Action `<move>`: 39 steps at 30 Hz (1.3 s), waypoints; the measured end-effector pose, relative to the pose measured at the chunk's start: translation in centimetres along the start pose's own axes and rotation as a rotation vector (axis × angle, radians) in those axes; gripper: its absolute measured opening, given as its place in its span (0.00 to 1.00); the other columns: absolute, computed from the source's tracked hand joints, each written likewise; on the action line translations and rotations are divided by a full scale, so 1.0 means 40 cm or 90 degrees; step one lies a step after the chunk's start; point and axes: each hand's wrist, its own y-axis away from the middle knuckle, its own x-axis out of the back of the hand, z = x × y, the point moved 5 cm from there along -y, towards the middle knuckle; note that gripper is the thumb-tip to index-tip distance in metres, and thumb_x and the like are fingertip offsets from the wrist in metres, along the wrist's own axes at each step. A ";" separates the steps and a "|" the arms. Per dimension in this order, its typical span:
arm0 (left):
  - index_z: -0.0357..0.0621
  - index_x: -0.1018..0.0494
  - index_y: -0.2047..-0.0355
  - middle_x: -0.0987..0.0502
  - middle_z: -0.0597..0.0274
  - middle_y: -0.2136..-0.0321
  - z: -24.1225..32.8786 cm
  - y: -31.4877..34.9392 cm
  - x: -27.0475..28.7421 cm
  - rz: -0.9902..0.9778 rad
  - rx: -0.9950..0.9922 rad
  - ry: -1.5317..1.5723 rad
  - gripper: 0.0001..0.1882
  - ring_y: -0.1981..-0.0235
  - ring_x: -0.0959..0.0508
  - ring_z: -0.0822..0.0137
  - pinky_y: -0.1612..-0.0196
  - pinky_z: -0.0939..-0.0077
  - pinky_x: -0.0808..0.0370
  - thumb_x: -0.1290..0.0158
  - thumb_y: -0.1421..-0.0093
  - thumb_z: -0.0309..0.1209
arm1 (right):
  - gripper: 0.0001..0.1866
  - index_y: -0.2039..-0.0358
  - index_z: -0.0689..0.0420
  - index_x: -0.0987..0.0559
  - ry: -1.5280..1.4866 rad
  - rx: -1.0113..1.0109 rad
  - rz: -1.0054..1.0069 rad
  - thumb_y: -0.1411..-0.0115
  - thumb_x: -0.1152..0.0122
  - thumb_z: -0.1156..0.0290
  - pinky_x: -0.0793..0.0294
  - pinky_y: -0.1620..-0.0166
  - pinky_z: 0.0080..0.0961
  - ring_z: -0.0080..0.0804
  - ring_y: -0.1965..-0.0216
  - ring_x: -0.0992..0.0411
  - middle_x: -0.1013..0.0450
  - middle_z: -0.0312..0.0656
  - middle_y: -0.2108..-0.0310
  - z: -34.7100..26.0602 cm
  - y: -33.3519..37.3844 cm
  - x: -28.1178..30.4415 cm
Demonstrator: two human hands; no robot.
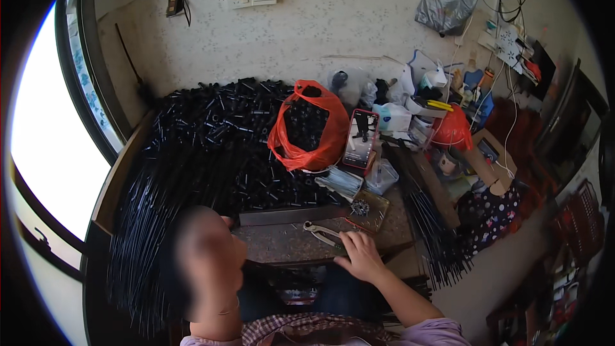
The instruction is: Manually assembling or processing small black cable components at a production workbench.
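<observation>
Toward the lower left, my left hand [214, 250] is raised over the near edge of the heap of long thin black rods [144, 237]. It is smeared, so its fingers and anything in them cannot be made out. On the right, my right hand [363, 257] is at the front of the table, closed around the handle end of a pair of metal pliers [318, 230]. The jaws point to the left, away from the hand. Behind them a long dark flat bar [288, 216] lies across the tabletop [269, 238]. Many short black tubular parts [224, 115] are piled beyond it.
A red plastic bag [288, 147] holding black parts stands at mid-table beside a propped phone [360, 138]. Near it are a clear tray of thin pins [341, 182] and small metal pieces [360, 207]. More black rods [429, 218] lie at the right; clutter fills the back right.
</observation>
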 end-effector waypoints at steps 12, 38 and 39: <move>0.34 0.35 0.64 0.29 0.59 0.73 -0.070 0.008 0.258 -0.192 0.259 -0.412 0.14 0.69 0.30 0.75 0.65 0.83 0.35 0.55 0.50 0.30 | 0.22 0.57 0.67 0.40 0.041 -0.434 0.286 0.52 0.51 0.72 0.44 0.55 0.21 0.34 0.58 0.39 0.39 0.50 0.59 0.239 0.104 0.264; 0.34 0.39 0.61 0.35 0.56 0.68 0.197 0.167 0.805 0.018 0.268 -1.397 0.27 0.67 0.35 0.65 0.67 0.77 0.35 0.49 0.59 0.40 | 0.15 0.71 0.61 0.28 0.336 -0.218 -0.044 0.48 0.58 0.62 0.38 0.60 0.30 0.38 0.63 0.38 0.34 0.45 0.66 0.215 0.128 -0.028; 0.34 0.38 0.61 0.34 0.56 0.69 0.202 0.169 0.784 -0.027 0.202 -1.431 0.26 0.67 0.34 0.65 0.67 0.77 0.35 0.50 0.58 0.38 | 0.15 0.71 0.60 0.28 0.319 -0.210 -0.034 0.48 0.58 0.62 0.38 0.60 0.31 0.39 0.63 0.38 0.34 0.44 0.66 0.206 0.128 -0.034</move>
